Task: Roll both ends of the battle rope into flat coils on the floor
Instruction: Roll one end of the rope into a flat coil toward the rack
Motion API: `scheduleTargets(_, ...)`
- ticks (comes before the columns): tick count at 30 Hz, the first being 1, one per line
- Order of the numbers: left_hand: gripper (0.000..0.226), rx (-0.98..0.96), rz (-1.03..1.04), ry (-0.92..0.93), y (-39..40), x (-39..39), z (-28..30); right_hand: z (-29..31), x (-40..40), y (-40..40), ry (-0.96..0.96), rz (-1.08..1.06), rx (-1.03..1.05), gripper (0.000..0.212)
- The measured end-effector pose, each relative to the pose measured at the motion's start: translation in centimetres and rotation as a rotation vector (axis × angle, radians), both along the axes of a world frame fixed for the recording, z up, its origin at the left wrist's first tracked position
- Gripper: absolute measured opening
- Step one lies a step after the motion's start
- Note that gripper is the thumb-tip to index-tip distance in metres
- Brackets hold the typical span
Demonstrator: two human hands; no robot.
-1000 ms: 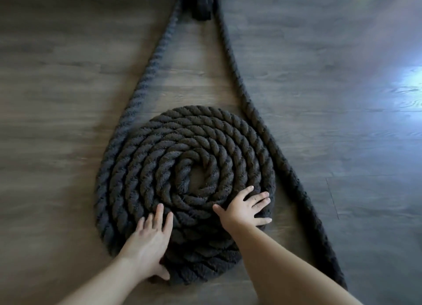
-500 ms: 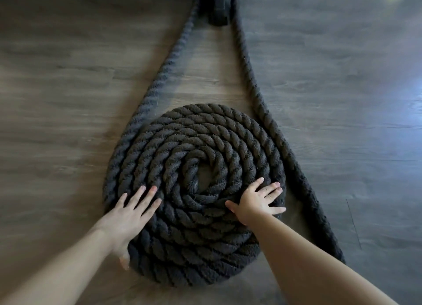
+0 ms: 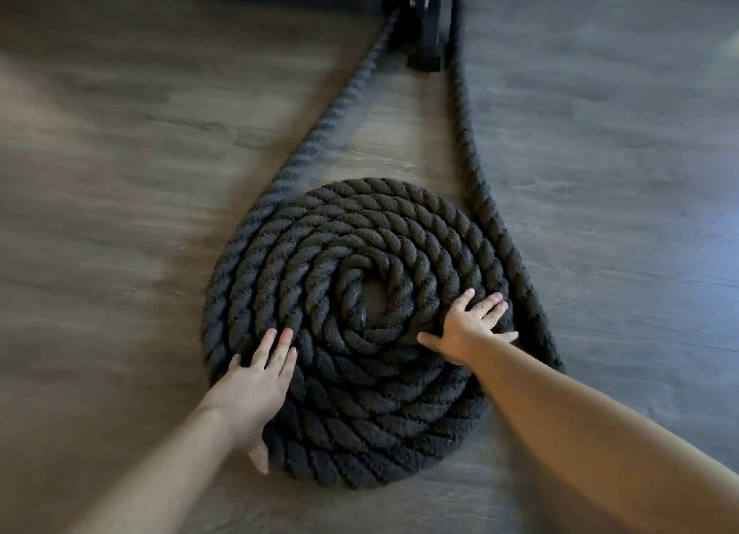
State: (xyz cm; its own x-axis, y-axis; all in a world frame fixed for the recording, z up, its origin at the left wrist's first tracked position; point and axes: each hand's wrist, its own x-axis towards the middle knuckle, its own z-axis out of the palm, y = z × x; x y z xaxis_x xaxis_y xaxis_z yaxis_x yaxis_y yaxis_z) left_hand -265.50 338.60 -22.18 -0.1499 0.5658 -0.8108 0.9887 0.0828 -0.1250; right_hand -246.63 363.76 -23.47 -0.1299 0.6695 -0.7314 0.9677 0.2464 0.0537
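Since the frame 1 second back, my left hand (image 3: 256, 377) has slid from the near edge of the coil (image 3: 360, 329) up its left flank, and the whole spiral has crept toward the black anchor post (image 3: 426, 22) while taking in slack from the left run; my right hand (image 3: 470, 325) has hardly shifted on the rope.

That coil of black battle rope lies flat on the wood-look floor (image 3: 120, 213), about 6 turns wound around a small open centre. 2 strands run from it to the anchor: the left strand (image 3: 332, 117) feeds into the outer turn, and the right strand (image 3: 480, 181) passes just beside the coil's right edge and trails on toward me, not yet rolled.

I judge this rope heavy, thick and coarse, stiff enough to hold its curve yet prone to springing open if let go. It should not slip under a palm. Best handled by pressing flat on the outer turns and turning the whole disc, not by lifting.

Both hands are spread with straight fingers, gripping nothing. My left palm presses the outer left turns, thumb down over the rim. My right palm presses the right-hand turns, fingers fanned toward the edge.
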Motion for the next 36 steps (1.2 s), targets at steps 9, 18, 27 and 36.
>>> scheduleTargets(9,0.146,0.037,0.148,-0.036,3.2,2.3,0.3,0.0,-2.0,6.5,-0.002,0.177,0.02,0.13)
scheduleTargets(18,0.139,0.036,0.354,-0.046,7.0,5.3,0.6,0.1,-3.3,11.7,0.024,0.304,0.013,0.128)
scheduleTargets(27,0.137,-0.147,0.258,-0.082,8.9,7.0,2.5,0.8,-4.1,14.6,0.031,0.345,-0.008,0.127)
scheduleTargets(36,0.149,-0.067,0.044,0.054,12.4,-0.6,3.7,0.5,-5.1,16.8,0.042,0.371,-0.044,0.126)
